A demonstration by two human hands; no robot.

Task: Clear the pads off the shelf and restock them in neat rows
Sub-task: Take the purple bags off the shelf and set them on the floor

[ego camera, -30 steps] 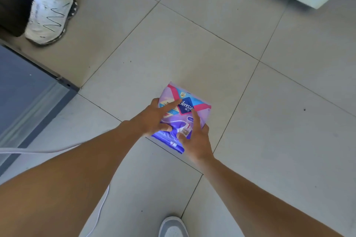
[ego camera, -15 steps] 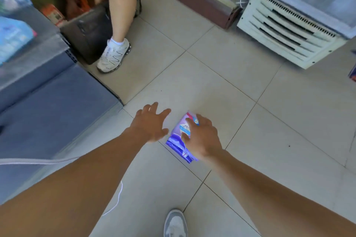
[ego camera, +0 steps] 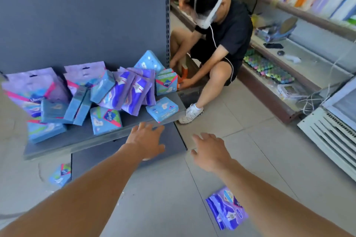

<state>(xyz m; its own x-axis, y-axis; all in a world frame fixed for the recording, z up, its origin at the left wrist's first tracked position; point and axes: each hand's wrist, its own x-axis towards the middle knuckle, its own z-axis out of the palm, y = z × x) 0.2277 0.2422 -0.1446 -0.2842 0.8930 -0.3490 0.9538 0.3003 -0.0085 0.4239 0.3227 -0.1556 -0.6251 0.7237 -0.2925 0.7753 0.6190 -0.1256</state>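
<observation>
Grey floor tiles (ego camera: 269,159) filled the shop aisle, and a dark grey shelf (ego camera: 123,129) stuck out low on my left. Many pad packs (ego camera: 123,90) lay on that shelf in a messy heap, blue ones and purple ones, some leaning on each other and some flat. One blue pack (ego camera: 162,109) lay flat near the shelf's front right corner. My left hand (ego camera: 146,140) reached out toward the shelf's front edge with its fingers spread wide, and it held nothing. My right hand (ego camera: 209,152) was out over the floor just beside the shelf corner, fingers loose and apart, and it held nothing too. One purple pack (ego camera: 225,209) lay on the floor under my right arm. Another blue pack on the floor (ego camera: 60,175) lay on my left, below the shelf. Past the shelf, another person (ego camera: 221,40) in a black shirt sat low on the floor by more shelves. A white cooler (ego camera: 331,129) stood on the far right. The picture was a bit blurry.
</observation>
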